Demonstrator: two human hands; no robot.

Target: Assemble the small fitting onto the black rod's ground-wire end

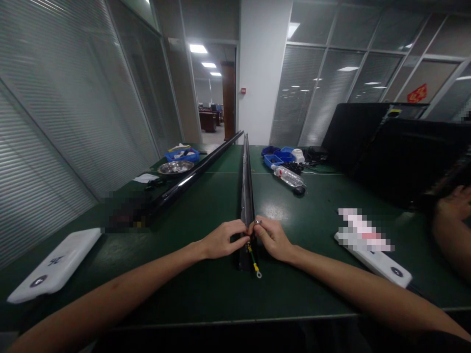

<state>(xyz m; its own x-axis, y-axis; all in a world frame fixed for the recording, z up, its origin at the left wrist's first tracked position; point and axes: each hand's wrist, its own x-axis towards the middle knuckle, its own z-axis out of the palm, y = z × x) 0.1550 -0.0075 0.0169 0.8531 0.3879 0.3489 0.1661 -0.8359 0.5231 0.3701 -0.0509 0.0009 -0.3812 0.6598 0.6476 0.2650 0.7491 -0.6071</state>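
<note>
A long dark metal channel lies lengthwise on the green table, its near end close to me. Over that end my left hand is closed, thumb and fingers pinching at the channel; what sits between them is too small to make out. Facing it from the other side, my right hand is also closed, with a small shiny metal piece showing at its fingertips. Below both hands hangs a short yellow-green wire with a ring terminal at its free end. Its upper end is hidden by my fingers.
To the left lie a second long dark bar, a metal bowl and a blue bin. White devices flank my arms. A plastic bottle lies at right, near black panels and another person's hand.
</note>
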